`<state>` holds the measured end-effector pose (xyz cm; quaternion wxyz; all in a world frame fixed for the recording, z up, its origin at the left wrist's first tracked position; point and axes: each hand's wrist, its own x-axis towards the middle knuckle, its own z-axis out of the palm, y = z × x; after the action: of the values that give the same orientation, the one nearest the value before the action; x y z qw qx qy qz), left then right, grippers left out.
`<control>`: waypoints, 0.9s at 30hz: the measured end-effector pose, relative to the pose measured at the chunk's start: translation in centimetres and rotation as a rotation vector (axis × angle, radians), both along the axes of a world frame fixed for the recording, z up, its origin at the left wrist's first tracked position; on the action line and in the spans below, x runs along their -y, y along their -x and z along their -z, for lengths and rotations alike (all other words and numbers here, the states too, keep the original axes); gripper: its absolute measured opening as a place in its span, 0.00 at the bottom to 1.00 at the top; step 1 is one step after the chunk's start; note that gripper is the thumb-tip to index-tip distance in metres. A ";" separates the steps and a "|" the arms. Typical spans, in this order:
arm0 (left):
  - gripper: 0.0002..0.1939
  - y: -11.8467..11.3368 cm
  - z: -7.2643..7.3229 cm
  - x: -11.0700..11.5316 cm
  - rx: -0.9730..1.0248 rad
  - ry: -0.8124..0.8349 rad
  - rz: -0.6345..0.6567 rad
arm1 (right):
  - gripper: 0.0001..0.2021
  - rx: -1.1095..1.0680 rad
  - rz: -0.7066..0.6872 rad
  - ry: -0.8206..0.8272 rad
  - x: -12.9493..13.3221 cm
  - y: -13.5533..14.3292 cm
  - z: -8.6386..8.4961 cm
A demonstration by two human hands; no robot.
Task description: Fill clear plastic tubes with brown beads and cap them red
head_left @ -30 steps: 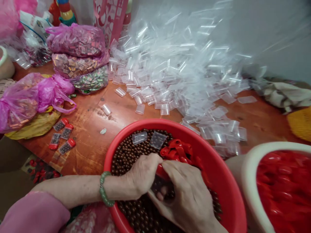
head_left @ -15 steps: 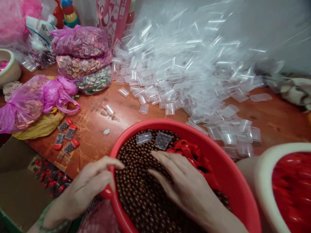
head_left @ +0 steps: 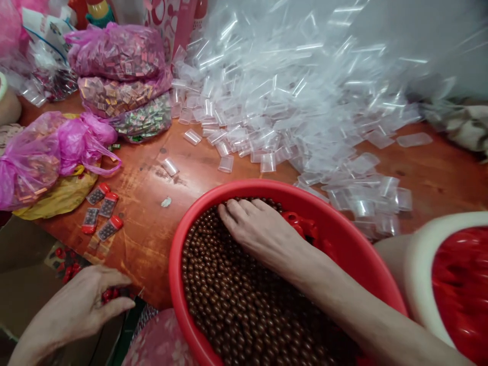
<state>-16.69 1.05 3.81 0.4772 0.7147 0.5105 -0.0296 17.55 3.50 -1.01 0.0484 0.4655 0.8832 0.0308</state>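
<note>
My right hand [head_left: 251, 223] is down in a red basin [head_left: 176, 254], palm down, with its fingers curled against small, round, brown beads [head_left: 221, 290]. Whatever lies beneath those fingers is hidden. Red plastic caps [head_left: 299, 223] lie beside it, against the far right of the basin. Off to the left, my left hand [head_left: 87, 300] hangs over a cardboard box [head_left: 19, 254], thumb and fingers apart. Through that gap show red-capped pieces, seemingly inside the box. Several small clear containers with red caps [head_left: 109, 204], filled with dark beads, rest on the table near the box.
A big heap of clear plastic containers [head_left: 267, 107] covers the back of the wooden table [head_left: 148, 244]. Pink bags [head_left: 118, 53] of small packets are stacked at the back left, and more bags [head_left: 34, 157] sit in front. A cream tub [head_left: 415, 274] of red caps stands right.
My left hand has moved from the basin's rim left and down to the box. My right hand has reached farther into the basin, covering where two clear containers lay on the beads.
</note>
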 end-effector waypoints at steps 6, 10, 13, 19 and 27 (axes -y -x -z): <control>0.13 -7.4 -2.3 -2.4 0.381 -0.117 0.256 | 0.14 -0.019 -0.099 0.176 2.0 1.6 0.5; 0.16 -10.9 -1.4 -3.0 0.508 -0.229 0.328 | 0.11 -0.162 -0.126 0.344 2.7 1.2 1.0; 0.23 -12.6 -0.1 -3.0 0.487 -0.271 0.409 | 0.16 -0.332 -0.131 0.467 2.8 0.3 1.0; 0.33 -14.2 1.6 -3.0 0.255 -0.272 0.537 | 0.22 -0.811 -0.062 0.782 3.2 -1.1 -0.2; 0.22 -16.0 1.7 -2.8 0.460 -0.096 0.321 | 0.10 -1.245 0.181 0.921 5.0 -1.2 -2.5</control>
<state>-0.68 3.90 2.06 0.5352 0.7962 0.2697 0.0822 18.77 -1.53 1.54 -0.2656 0.4004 0.6302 -0.6099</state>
